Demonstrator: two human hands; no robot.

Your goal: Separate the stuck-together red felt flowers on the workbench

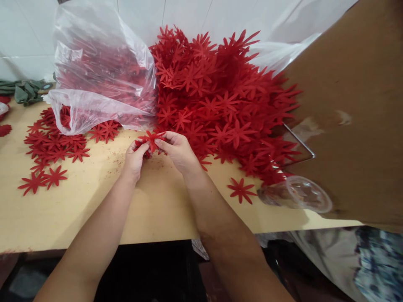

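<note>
Both hands meet over the middle of the table around a red flower-shaped cutout (152, 140) with long narrow petals. My left hand (135, 157) is closed, its thumb and fingers pinching the cutout's left side; more red pieces show beneath it. On the other side, my right hand (176, 149) grips a petal between thumb and forefinger. A large heap of red flower cutouts (217, 96) rises just beyond my right hand. To the left, a smaller pile of the same cutouts (56, 144) spreads over the table.
A clear plastic bag (103, 71) full of red cutouts stands at the back left. One loose cutout (241, 190) lies near a tipped clear plastic cup (296, 195). A big cardboard sheet (352, 117) leans at the right. Dark green leaves (27, 92) lie far left on the yellowish table (160, 209).
</note>
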